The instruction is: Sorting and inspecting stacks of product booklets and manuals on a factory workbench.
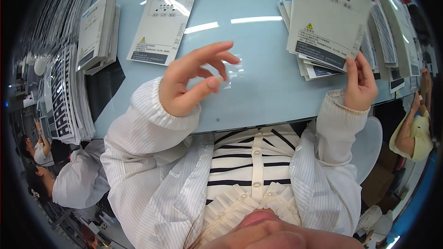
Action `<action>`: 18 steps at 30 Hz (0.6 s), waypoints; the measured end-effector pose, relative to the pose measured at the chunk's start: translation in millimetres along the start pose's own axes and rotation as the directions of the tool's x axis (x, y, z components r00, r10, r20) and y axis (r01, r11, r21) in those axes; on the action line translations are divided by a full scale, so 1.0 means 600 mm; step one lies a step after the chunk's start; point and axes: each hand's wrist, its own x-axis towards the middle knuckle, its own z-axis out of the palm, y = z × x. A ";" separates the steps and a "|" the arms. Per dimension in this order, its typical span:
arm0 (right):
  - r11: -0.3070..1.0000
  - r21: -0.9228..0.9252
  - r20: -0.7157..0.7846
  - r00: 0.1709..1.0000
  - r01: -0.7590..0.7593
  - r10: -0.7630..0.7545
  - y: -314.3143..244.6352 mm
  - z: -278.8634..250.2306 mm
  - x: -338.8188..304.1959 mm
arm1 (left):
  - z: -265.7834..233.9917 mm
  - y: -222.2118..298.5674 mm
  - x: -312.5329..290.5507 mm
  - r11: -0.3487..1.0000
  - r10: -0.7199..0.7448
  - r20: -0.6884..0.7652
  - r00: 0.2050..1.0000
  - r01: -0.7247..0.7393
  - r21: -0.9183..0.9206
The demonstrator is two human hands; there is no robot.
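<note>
My right hand [360, 84] pinches the lower right corner of a grey-white printed panel sheet [325, 20], which has a dark band along its bottom and a small yellow warning triangle. Under and beside that sheet lies an uneven stack of similar sheets [314, 71]; whether the pinched one is lifted off it I cannot tell. My left hand [194, 79] hovers over the table, fingers apart and curved, holding nothing. Just beyond it, a single panel sheet [161, 30] of the same kind lies face up on the pale blue tabletop [240, 60].
On the left stands a thick stack of panel sheets [95, 32], with tall piles of printed sheets [67, 97] farther left. More stacks [397, 32] line the right side. The table's near edge runs close to my body. Other people [76, 180] sit at both sides.
</note>
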 end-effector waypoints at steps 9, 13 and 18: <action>0.908 -0.377 0.006 0.981 0.182 -0.194 -0.074 0.013 -0.004 | -0.148 0.006 -0.013 0.063 0.330 -0.260 0.907 0.253 0.965; 0.957 -0.147 0.132 0.964 0.250 -0.232 -0.102 0.036 -0.035 | -0.156 0.012 -0.002 -0.042 -0.293 -0.712 0.638 0.735 0.677; 0.972 0.018 0.397 0.890 0.235 -0.222 -0.119 0.065 -0.080 | -0.151 0.003 0.001 0.023 -0.215 -0.687 0.695 0.706 0.708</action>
